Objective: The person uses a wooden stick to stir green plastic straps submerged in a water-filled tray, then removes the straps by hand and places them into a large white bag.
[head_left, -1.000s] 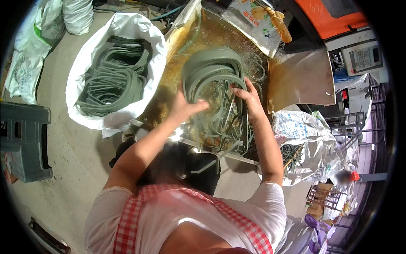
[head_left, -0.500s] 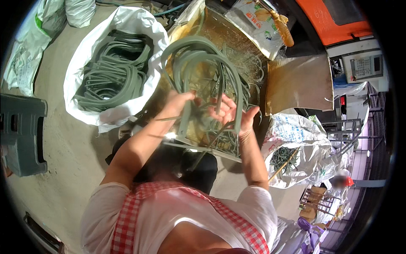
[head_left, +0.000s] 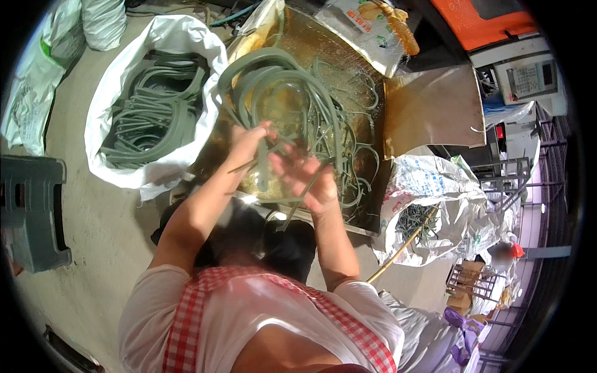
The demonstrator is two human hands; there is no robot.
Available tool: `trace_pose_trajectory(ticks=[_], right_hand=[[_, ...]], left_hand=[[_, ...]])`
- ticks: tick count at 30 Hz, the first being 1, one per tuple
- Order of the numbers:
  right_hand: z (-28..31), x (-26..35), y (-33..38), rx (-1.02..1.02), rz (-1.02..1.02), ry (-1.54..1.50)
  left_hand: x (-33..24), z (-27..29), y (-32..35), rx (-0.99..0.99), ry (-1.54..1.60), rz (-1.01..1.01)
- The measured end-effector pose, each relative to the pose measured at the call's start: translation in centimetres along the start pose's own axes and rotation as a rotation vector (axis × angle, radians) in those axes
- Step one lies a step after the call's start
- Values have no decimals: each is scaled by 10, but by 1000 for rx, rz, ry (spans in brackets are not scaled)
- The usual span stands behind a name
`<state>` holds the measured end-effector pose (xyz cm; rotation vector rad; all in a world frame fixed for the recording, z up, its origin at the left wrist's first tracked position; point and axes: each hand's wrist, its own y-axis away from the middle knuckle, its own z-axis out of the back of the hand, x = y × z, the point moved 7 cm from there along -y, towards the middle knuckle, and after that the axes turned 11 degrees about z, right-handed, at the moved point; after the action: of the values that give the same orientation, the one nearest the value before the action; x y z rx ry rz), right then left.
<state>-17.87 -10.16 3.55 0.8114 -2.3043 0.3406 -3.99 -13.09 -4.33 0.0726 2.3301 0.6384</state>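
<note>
A bundle of grey-green rubber rings (head_left: 283, 93) hangs lifted over a brown metal tray (head_left: 367, 81). My left hand (head_left: 249, 144) grips the bundle at its lower edge. My right hand (head_left: 305, 173) is just beside it, palm up with fingers spread, and thin strands of the rings run across it. More loose rings (head_left: 348, 155) lie in the tray to the right of my hands.
A white sack (head_left: 155, 112) full of similar grey-green rings stands open at the left. A grey plastic crate (head_left: 34, 211) sits on the concrete floor further left. Another printed sack (head_left: 429, 205) with a wooden stick lies at the right, and a person stands far right.
Both hands have drawn back toward me and come together, lifting the ring bundle up off the tray. The right hand has turned palm up.
</note>
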Motion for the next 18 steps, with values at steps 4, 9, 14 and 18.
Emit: trace_pose_trajectory(ticks=[4,9,14,18], right_hand=[[0,-1,6,-42,6,91],[6,15,28,-96,-49,143],[-7,5,33,-69,-14,-104],[-24,-9,31,56,92,-421]], left_hand=[[-1,-1,3,-9,20,-21],[-24,-1,1,74,-136,-137],[-23,-2,5,71,-161,-177],[-18,-4,4,73,-205,-103]])
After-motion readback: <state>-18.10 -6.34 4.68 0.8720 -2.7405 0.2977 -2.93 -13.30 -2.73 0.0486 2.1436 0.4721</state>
